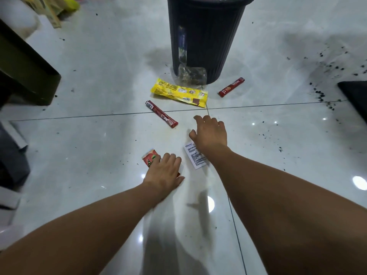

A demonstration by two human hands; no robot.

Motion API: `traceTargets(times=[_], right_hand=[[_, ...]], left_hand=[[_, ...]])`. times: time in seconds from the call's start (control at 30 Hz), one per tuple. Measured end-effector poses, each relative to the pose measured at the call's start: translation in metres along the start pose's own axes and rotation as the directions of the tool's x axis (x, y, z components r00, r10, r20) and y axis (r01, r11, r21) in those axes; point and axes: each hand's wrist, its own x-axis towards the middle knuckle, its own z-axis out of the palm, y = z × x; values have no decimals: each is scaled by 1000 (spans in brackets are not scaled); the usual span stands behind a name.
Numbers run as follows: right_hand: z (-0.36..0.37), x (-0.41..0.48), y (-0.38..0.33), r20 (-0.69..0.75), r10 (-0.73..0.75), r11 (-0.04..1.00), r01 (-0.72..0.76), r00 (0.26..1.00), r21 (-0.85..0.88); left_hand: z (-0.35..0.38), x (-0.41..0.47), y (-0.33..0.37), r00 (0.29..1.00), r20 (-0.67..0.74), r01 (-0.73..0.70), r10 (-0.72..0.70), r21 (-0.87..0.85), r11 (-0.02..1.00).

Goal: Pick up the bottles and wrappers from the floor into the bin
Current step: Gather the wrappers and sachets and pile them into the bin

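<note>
A person's left hand presses flat, fingers together, on a small red wrapper on the floor, likely pinning it for pickup. The right hand, loosely bent and holding nothing, hovers beyond a white wrapper. Open tile leads far to the bin.

Black specks scattered at right near a dark mat; dark furniture at left
</note>
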Motion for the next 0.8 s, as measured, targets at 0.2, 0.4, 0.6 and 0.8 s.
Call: traceTargets(times=[0.2, 0.4, 0.6, 0.8], right_hand=[[5, -4, -3, 22, -6, 1000, 6, 1000, 26], [15, -15, 3, 201, 73, 992, -92, 977, 86], [26, -25, -6, 291, 178, 959, -232, 940, 165], [35, -27, -24, 308, 144, 974, -190, 940, 125]], left_hand=[[-6, -5, 10, 994, 108, 24, -12, -111, 993], [-46, 28, -13, 983, 0, 172, -186, -370, 913], [-67, 61, -56, 944, -9, 303, -329, -369, 879], [-64, 70, -60, 954, 107, 299, -280, -312, 902]])
